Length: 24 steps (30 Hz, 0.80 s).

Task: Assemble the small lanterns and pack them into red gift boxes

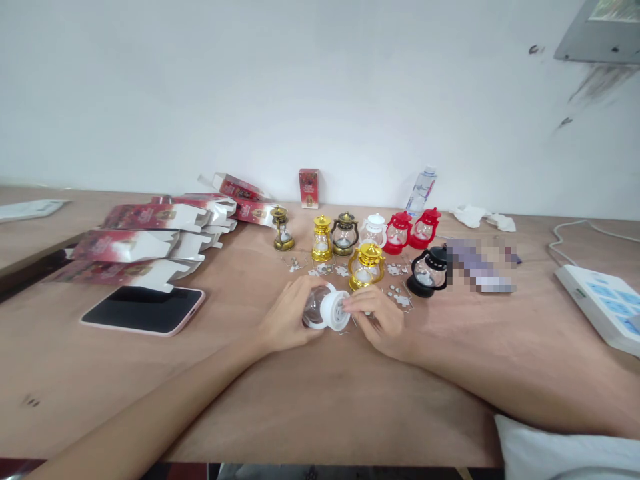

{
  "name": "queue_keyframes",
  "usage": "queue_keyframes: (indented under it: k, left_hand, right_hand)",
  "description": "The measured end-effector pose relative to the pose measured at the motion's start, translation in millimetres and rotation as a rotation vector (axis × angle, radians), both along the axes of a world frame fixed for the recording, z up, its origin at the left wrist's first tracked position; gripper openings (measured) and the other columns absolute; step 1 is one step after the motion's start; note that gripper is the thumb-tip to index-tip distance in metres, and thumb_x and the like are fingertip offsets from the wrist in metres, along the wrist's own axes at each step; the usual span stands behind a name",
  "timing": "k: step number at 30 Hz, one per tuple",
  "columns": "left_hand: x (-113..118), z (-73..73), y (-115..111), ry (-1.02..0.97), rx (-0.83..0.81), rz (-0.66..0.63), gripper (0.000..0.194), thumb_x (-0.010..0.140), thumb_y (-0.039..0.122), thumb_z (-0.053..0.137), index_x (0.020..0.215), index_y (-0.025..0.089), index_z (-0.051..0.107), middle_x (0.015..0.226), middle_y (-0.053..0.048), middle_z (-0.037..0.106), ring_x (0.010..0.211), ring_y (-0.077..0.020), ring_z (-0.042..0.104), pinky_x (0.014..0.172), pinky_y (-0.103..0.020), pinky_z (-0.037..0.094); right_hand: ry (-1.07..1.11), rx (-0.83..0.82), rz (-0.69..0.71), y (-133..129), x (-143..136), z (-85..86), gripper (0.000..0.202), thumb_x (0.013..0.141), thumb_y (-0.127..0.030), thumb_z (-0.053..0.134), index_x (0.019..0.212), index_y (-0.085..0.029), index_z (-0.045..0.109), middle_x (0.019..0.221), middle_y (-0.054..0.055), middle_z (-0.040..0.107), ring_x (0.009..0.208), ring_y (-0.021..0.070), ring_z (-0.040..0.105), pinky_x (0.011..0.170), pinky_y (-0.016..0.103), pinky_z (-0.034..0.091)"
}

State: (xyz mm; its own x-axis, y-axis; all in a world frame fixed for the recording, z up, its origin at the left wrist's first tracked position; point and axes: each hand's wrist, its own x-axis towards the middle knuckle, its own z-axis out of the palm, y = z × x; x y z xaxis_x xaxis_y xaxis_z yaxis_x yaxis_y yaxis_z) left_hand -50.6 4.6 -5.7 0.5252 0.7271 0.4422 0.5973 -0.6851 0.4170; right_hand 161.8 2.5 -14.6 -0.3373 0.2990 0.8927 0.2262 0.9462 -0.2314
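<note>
A white lantern with a clear globe lies sideways above the table, its white base turned to the right. My left hand is wrapped round its globe end. The fingers of my right hand are pinched together at the base; whatever small thing they may hold is hidden. Just behind my hands stands a gold lantern, with a black lantern to its right. Small metal pieces and wire frames lie beside them.
Further back stand several lanterns, among them a red one. Flattened red boxes and a phone lie left. A bottle stands near the wall. White device at right, with a cable.
</note>
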Motion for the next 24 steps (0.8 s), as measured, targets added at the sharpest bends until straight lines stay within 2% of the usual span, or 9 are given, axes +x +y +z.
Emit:
queue_keyframes:
  k: [7,11,20,24]
  left_hand:
    - [-0.5,-0.9,0.6,-0.02,0.006,-0.001,0.057,0.067,0.024,0.065,0.119,0.023,0.04,0.118,-0.009,0.057,0.111,-0.0271,0.055,0.094,-0.041,0.043]
    - [-0.6,-0.7,-0.1,-0.011,0.012,-0.005,0.057,0.068,0.023,0.065,0.119,0.022,0.039,0.119,-0.009,0.056,0.112,-0.0271,0.055,0.093,-0.042,0.044]
    - [-0.9,-3.1,1.1,-0.066,-0.019,0.008,0.057,0.069,0.023,0.064,0.12,0.023,0.04,0.119,-0.009,0.056,0.112,-0.0262,0.055,0.095,-0.041,0.044]
    - [-1.6,-3.7,2.0,-0.097,-0.044,0.011,0.059,0.066,0.016,0.063,0.119,0.023,0.039,0.118,-0.008,0.055,0.109,-0.0247,0.056,0.093,-0.039,0.046]
  right_hand:
    - [-0.085,-0.014,-0.089,-3.8,0.6,0.5,0.033,0.091,-0.006,0.046,0.119,-0.02,0.055,0.092,0.007,0.061,0.083,0.0151,0.061,0.071,0.027,0.054]
    - [-0.114,-0.003,-0.095,-2.0,0.0,-2.6,0.04,0.092,-0.006,0.041,0.127,-0.02,0.051,0.093,0.007,0.056,0.084,0.0149,0.059,0.072,0.026,0.052]
    - [-0.072,0.012,-0.045,-0.1,1.3,-3.8,0.027,0.091,-0.006,0.041,0.104,-0.023,0.058,0.093,0.005,0.054,0.087,0.0156,0.058,0.074,0.029,0.051]
    - [-0.094,0.042,-0.031,0.2,0.9,-1.2,0.024,0.09,-0.006,0.042,0.101,-0.023,0.057,0.091,0.005,0.056,0.083,0.0154,0.058,0.07,0.029,0.051]
